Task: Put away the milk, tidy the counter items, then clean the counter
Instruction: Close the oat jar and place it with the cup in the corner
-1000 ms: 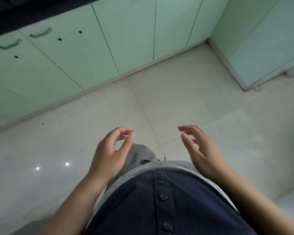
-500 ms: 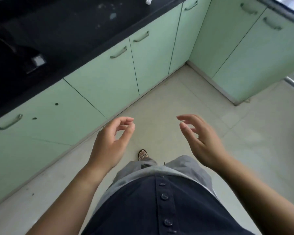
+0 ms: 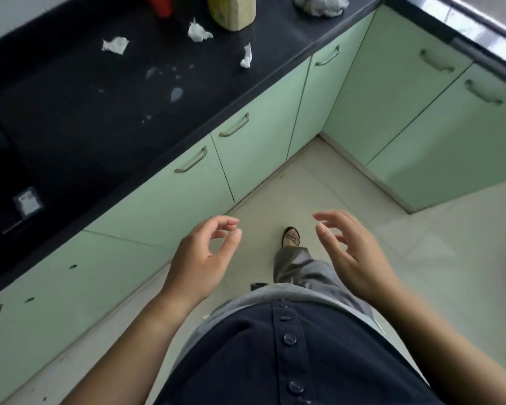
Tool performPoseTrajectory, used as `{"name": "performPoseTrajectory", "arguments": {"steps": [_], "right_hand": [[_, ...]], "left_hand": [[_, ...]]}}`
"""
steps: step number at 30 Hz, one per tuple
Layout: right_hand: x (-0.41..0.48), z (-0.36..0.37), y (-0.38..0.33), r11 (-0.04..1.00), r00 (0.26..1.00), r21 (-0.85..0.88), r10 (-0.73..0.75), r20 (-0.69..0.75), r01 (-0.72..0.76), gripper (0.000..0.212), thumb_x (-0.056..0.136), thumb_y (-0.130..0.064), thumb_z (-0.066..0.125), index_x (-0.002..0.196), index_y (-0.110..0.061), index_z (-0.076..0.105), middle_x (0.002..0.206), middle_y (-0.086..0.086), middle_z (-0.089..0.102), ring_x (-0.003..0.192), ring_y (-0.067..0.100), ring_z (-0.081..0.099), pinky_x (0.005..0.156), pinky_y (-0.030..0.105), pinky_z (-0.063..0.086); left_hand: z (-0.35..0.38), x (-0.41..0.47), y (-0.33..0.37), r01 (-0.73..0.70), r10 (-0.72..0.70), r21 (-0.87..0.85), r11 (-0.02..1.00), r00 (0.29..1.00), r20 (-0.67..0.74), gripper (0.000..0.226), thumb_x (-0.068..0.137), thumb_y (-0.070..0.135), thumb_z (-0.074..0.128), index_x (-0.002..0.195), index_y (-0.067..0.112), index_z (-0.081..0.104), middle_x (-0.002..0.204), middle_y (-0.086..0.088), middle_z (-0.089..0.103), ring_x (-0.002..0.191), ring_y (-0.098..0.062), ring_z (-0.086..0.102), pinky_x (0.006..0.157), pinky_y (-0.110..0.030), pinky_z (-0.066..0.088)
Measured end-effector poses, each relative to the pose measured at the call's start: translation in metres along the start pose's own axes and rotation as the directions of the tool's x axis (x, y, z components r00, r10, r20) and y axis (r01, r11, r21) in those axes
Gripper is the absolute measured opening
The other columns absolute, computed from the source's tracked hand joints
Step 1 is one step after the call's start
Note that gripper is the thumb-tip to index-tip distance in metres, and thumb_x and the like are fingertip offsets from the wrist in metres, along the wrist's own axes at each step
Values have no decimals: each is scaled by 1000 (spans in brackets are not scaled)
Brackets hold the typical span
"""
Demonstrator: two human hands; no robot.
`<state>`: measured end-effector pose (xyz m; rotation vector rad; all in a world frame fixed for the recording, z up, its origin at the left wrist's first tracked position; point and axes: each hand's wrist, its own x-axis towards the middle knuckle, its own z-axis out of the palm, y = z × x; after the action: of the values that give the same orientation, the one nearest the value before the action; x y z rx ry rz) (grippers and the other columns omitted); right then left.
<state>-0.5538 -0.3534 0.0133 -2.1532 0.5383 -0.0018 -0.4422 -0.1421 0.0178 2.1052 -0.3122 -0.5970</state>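
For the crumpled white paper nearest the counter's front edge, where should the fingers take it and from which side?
Pinch the upright crumpled paper at its raised top ridge, coming from above. It stands tall and narrow on the black counter, with bare surface around it. Both the left hand and the right hand are empty.

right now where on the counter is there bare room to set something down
Bare counter between the yellow container and the grey rag. The dark stretch between the white spill and the stove also looks free. Crowded at the back: three paper scraps.
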Motion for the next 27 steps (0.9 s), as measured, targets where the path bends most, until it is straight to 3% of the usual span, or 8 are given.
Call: {"name": "performPoseTrajectory", "arguments": {"steps": [6, 10, 15, 18, 22, 27], "right_hand": [[150, -69, -21, 987, 988, -50, -153, -20, 152, 50, 89, -55, 33, 120, -21, 53, 120, -5, 56, 107, 9, 53, 92, 38, 49], [234, -101, -36, 970, 972, -78, -232, -22, 230, 48, 91, -53, 34, 119, -19, 53, 116, -7, 54, 106, 12, 54, 92, 40, 48], [321, -114, -72, 951, 953, -76, -302, -7, 301, 37, 92, -43, 43, 119, -21, 54, 118, -10, 53, 105, 8, 52, 89, 29, 46], [382, -115, -106, 923, 929, -114, -368, 17, 368, 36, 93, -40, 44, 121, -19, 52, 123, -5, 52, 108, 8, 51, 86, 19, 41], [463, -111, -158, 887, 899, -160, -439, 1, 433, 38, 93, -41, 46, 123, -17, 51, 124, -1, 52, 111, 12, 51, 89, 24, 40], [553, -96, -210, 882, 908, -255, -417, -34, 396, 44, 91, -41, 49, 126, -15, 45, 129, 4, 47, 113, 20, 49, 85, 27, 36]], "left_hand": [[3, 125, 68, -49, 50, 21, 999, 996, -80, 17, 89, 35, 54, 104, 31, 61, 101, 21, 61, 99, 13, 52, 81, -12, 39], [-3, 201, 102, -99, 103, 36, 994, 985, -138, 16, 89, 33, 56, 103, 28, 62, 102, 16, 63, 99, 3, 57, 83, -18, 44], [-33, 272, 121, -108, 137, 129, 986, 962, -237, 18, 86, 30, 60, 103, 24, 63, 103, 11, 63, 96, -5, 58, 72, -2, 38], [-62, 319, 130, -108, 148, 157, 982, 951, -270, 18, 87, 32, 59, 104, 27, 62, 105, 13, 62, 98, -4, 58, 73, -10, 40], [-109, 380, 142, -128, 185, 196, 972, 932, -311, 21, 86, 36, 57, 106, 29, 61, 107, 12, 62, 100, -4, 57, 75, -15, 41], [-165, 455, 144, -135, 222, 274, 952, 921, -319, 27, 87, 35, 58, 112, 24, 60, 112, 7, 61, 102, -8, 57, 81, -22, 44]]}}
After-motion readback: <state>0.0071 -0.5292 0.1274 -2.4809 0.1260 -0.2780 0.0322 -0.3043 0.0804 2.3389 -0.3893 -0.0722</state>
